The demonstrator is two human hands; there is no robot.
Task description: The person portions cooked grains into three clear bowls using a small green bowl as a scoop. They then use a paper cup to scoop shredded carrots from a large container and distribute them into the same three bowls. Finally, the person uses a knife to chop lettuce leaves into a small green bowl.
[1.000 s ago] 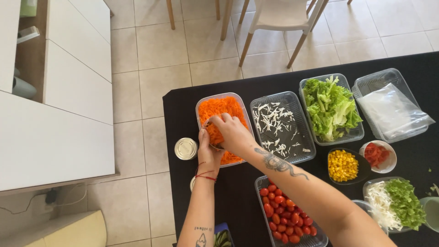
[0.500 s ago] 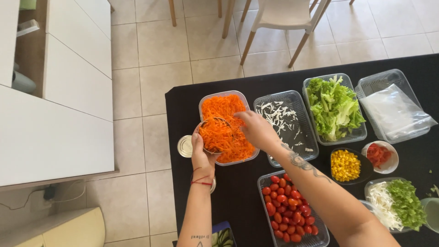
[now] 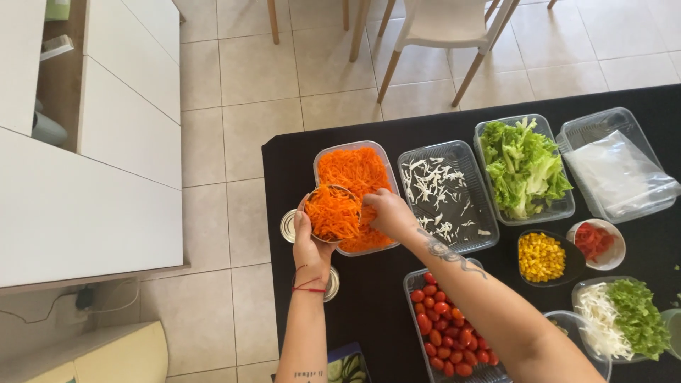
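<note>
Black table (image 3: pixel 397 298) carrying trays and bowls of salad makings

Taking the tray of shredded carrot (image 3: pixel 355 170) as landmark: a nearly empty clear tray (image 3: pixel 447 195) is sitting just to its right, then the lettuce tray (image 3: pixel 523 169) and a tray of plastic wrap (image 3: pixel 616 167); cherry tomatoes (image 3: pixel 447 323) are lying below and right of it, a corn bowl (image 3: pixel 543 257) further right.

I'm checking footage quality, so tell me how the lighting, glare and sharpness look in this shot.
Head view: soft, even daylight with faint shadows; mild glare on the clear tray with plastic film and on the floor tiles. The left hand holding the bowl of grated carrot and the right hand are sharp, without noticeable motion blur. Straight edges bow slightly toward the frame borders.
</note>
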